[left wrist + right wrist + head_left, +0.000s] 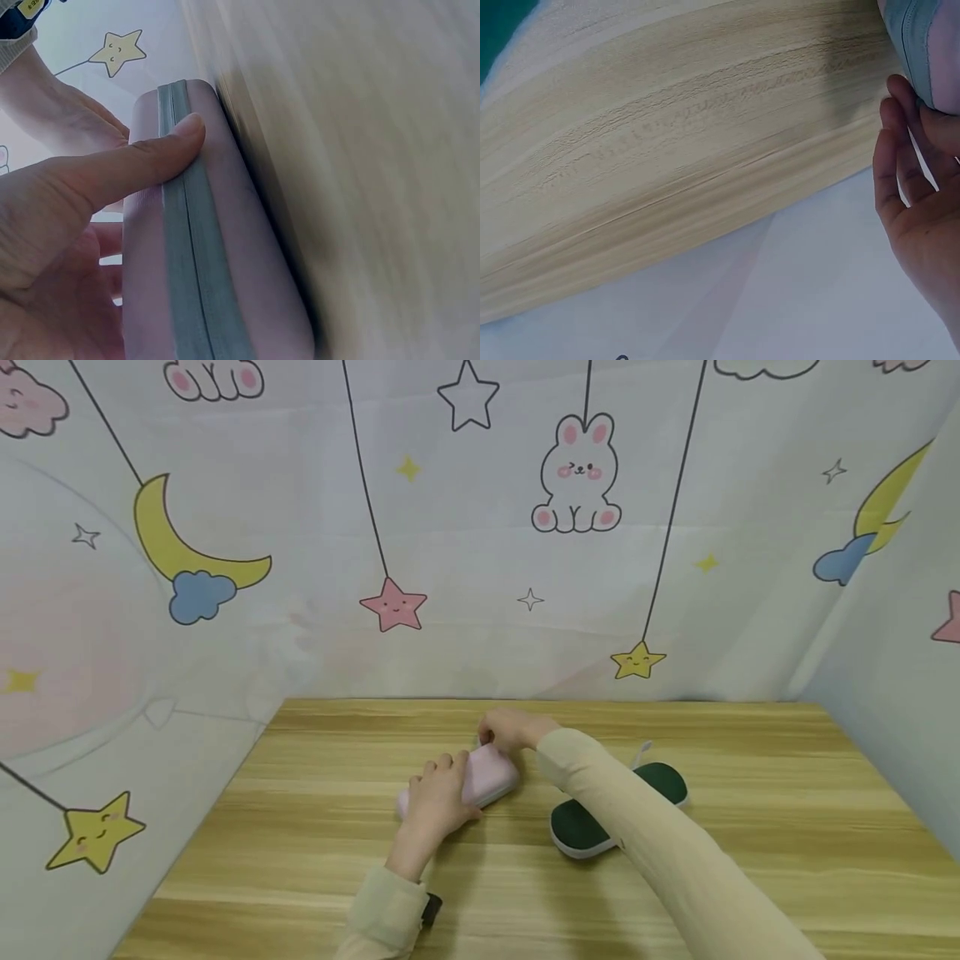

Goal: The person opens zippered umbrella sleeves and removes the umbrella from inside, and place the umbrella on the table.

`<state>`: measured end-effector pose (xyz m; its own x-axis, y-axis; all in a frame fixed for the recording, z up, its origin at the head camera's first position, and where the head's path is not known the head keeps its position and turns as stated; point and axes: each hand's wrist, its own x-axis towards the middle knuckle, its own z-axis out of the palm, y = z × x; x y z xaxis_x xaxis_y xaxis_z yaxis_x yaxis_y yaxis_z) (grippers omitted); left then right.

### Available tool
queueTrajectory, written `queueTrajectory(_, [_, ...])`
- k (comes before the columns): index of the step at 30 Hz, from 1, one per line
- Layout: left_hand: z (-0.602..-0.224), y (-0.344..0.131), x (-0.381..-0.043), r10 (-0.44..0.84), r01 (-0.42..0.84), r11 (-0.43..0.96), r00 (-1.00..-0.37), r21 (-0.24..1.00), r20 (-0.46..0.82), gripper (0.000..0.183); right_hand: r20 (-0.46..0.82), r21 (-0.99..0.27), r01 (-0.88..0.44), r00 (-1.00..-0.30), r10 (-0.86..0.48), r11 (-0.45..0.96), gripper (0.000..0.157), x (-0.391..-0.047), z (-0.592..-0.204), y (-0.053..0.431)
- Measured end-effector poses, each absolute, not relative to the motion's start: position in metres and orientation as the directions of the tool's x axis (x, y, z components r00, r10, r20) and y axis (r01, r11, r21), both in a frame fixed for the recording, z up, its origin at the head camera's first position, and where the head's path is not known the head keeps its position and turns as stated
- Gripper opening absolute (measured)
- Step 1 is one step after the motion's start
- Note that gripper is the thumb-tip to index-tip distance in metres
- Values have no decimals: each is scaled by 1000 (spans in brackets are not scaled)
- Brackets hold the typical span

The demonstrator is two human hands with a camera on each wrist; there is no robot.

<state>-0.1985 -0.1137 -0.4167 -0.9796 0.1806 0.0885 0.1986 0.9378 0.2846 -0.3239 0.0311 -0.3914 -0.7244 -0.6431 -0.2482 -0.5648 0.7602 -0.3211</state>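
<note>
A pink zippered glasses case (491, 777) lies on the wooden table, with a grey-green zip (187, 232) running along its side. My left hand (437, 802) grips the case from above. In the left wrist view the left thumb (169, 154) presses across the zip, whose two tapes meet closely there. At the case's far end is my right hand (513, 729). Thumb and index finger of that right hand (922, 195) pinch at the zip's end in the right wrist view. The zip pull itself is mostly hidden by the fingers.
To the right lies a dark green case (663, 781) with a white rim and a light strap (642, 753), partly covered by the right sleeve (637, 810). A printed cloth (480, 660) hangs behind the wooden table (300, 860) and along its sides.
</note>
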Motion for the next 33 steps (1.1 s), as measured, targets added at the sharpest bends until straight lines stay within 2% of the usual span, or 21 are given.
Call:
queueTrajectory(7, [-416, -112, -196, 182, 199, 932, -980, 302, 82, 86, -241, -306, -562, -735, -634, 768, 33, -321, -391, 33])
queueTrajectory(16, [-418, -111, -198, 184, 199, 934, -980, 297, 78, 80, -162, -235, -642, -714, -681, 730, 35, -326, -400, 36])
queueTrajectory(33, [-415, -113, -200, 182, 196, 936, -980, 291, 76, 77, -125, -252, -662, -701, -702, 706, 34, -326, -396, 41])
